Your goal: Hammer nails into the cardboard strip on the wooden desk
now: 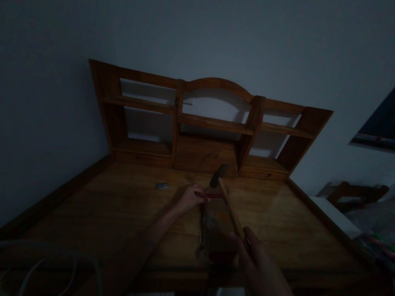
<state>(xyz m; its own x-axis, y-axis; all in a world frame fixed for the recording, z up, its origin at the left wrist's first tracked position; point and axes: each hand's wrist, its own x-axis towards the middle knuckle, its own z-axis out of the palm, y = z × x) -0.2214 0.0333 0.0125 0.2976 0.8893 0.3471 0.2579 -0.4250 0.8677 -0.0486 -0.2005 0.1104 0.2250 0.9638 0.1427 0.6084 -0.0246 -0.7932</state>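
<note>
My right hand [254,255] is wrapped round the wooden handle of a hammer [231,212]. Its dark metal head is raised over the far end of a rough, brown, brick-like block [217,221]. Across that far end lies a thin red strip [214,196], with my left hand [191,198] pinching its left end. The dim light hides what the strip is, and whether the hammer head touches it. To the left of my left hand, a small grey metallic piece [162,186] lies flat on the desk.
The wooden desk [120,206] has a raised rim on both sides. A wooden shelf unit [217,124] stands along its back. Pale cables [90,257] loop at the lower left. On the right are a chair [355,193] and a heap of bags [386,231].
</note>
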